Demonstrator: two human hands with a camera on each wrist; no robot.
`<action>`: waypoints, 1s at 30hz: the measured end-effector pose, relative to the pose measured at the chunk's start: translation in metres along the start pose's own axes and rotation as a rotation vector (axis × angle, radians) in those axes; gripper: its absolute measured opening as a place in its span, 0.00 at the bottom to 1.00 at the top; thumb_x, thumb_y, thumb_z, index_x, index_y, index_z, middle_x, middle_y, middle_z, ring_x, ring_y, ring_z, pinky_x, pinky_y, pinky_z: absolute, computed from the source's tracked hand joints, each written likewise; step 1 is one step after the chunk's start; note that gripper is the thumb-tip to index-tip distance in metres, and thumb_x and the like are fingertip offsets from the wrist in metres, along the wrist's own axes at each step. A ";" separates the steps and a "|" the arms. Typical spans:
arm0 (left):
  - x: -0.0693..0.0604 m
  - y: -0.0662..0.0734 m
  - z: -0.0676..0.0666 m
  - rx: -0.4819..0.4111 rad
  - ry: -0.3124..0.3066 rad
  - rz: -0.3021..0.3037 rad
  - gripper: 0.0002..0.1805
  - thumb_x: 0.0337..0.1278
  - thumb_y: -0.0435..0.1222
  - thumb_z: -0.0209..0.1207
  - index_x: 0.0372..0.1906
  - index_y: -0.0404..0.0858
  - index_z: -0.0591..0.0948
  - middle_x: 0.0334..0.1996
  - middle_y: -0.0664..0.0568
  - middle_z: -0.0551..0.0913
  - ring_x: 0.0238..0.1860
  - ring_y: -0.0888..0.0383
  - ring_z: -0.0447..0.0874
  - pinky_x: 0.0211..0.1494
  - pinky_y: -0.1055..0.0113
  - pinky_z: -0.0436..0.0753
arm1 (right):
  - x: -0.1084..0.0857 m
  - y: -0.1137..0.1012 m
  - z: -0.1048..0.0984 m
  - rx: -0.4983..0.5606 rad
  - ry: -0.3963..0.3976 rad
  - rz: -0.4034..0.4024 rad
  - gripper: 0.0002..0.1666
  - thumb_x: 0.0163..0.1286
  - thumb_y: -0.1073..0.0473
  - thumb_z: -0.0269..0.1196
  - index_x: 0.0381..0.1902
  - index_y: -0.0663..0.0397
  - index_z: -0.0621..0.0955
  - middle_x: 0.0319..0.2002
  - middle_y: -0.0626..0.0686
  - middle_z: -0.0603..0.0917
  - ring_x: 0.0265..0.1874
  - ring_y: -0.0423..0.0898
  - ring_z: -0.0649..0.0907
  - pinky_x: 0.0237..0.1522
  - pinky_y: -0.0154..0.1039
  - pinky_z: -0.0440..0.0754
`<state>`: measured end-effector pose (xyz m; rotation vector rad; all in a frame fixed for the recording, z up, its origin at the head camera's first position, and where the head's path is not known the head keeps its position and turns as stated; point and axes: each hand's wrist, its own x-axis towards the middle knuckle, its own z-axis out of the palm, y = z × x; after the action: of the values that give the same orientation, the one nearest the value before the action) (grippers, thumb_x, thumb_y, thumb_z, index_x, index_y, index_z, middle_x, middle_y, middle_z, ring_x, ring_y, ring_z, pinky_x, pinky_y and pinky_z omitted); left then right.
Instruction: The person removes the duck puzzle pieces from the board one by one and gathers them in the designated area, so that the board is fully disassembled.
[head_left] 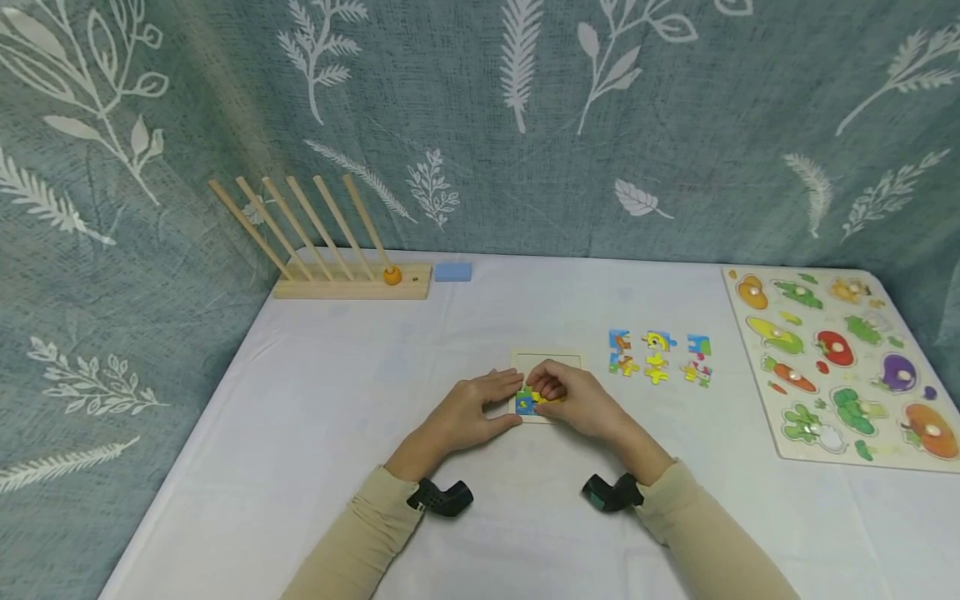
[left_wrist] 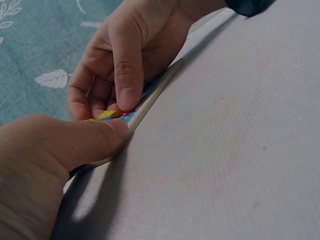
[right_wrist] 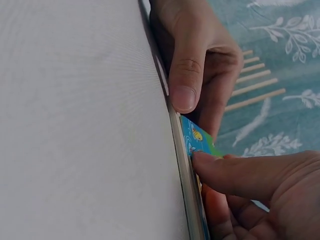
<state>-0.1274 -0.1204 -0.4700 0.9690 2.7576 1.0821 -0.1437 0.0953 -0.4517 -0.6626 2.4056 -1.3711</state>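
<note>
A small wooden puzzle tray [head_left: 547,353] lies flat on the table, with blue and yellow jigsaw pieces [head_left: 524,403] in its lower part. Along its left side rests my left hand [head_left: 480,408], fingers nearly straight and thumb at the near left corner. My right hand [head_left: 577,400] is over the tray's right half, pinching a yellow puzzle piece [left_wrist: 107,115] low against the tray; the fingers partly hide it. In the right wrist view, a blue piece with a small yellow figure [right_wrist: 196,134] sits between the left thumb and the right thumb.
Several loose puzzle pieces [head_left: 656,362] lie in rows right of the tray. A vegetable peg board [head_left: 761,392] covers the table's right side. At the back left stands a wooden peg rack [head_left: 337,289] with an orange bead [head_left: 392,276], beside a blue block [head_left: 453,272].
</note>
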 end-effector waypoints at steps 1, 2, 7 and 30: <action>0.000 0.000 0.000 0.000 0.000 0.002 0.29 0.53 0.41 0.67 0.60 0.35 0.77 0.60 0.46 0.76 0.65 0.52 0.71 0.70 0.60 0.68 | 0.000 0.001 0.000 0.010 0.005 -0.002 0.15 0.57 0.71 0.67 0.42 0.57 0.78 0.36 0.51 0.81 0.34 0.41 0.77 0.38 0.30 0.79; 0.000 0.000 0.000 -0.001 0.000 0.003 0.29 0.53 0.41 0.67 0.60 0.35 0.77 0.60 0.46 0.76 0.65 0.52 0.71 0.70 0.60 0.68 | 0.000 0.002 -0.001 0.017 0.012 -0.005 0.14 0.57 0.71 0.66 0.42 0.57 0.79 0.36 0.51 0.81 0.34 0.41 0.77 0.38 0.30 0.79; 0.001 0.001 0.000 -0.002 -0.003 -0.001 0.29 0.52 0.41 0.67 0.60 0.35 0.76 0.61 0.46 0.76 0.65 0.51 0.71 0.70 0.60 0.68 | -0.001 0.004 -0.001 0.030 0.035 -0.006 0.12 0.59 0.71 0.64 0.41 0.57 0.79 0.35 0.52 0.81 0.32 0.41 0.77 0.35 0.29 0.78; 0.000 0.001 0.000 0.018 0.002 0.007 0.29 0.53 0.42 0.66 0.60 0.35 0.76 0.60 0.46 0.76 0.64 0.51 0.72 0.69 0.58 0.70 | 0.000 0.010 0.002 0.126 0.123 0.015 0.08 0.64 0.65 0.63 0.41 0.60 0.82 0.37 0.56 0.85 0.34 0.42 0.83 0.37 0.29 0.81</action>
<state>-0.1268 -0.1204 -0.4694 0.9813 2.7719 1.0616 -0.1454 0.0983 -0.4614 -0.5410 2.3857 -1.5850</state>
